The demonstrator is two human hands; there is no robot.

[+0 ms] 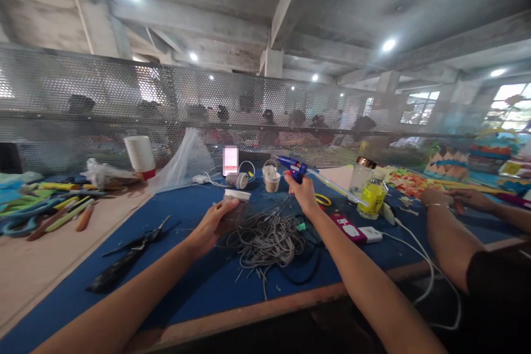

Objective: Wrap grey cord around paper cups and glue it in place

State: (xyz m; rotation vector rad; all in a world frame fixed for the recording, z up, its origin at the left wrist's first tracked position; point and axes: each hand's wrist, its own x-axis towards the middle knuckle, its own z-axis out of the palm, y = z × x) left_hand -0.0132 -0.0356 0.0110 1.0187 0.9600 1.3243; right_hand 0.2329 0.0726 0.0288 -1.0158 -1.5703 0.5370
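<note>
- Just left of the grey cord tangle [265, 240], my left hand [211, 227] is gripping a small jar [235, 207], its fingers curling round the side.
- Behind the tangle, my right hand [304, 192] is clenching a blue glue gun [294, 168] by its handle, lifted off the blue mat [194, 282].
- Well left of the tangle, black scissors [139, 243] are lying flat.
- Right of the tangle, a co-worker's hand [435, 198] is resting near a yellow bottle [372, 194].

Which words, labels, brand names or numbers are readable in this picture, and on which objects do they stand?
No text can be read.
Yellow bottle: label too blurred.
Power strip: markings too small.
Blue glue gun in the right hand: no print legible.
Jar in the left hand: nothing legible.
</note>
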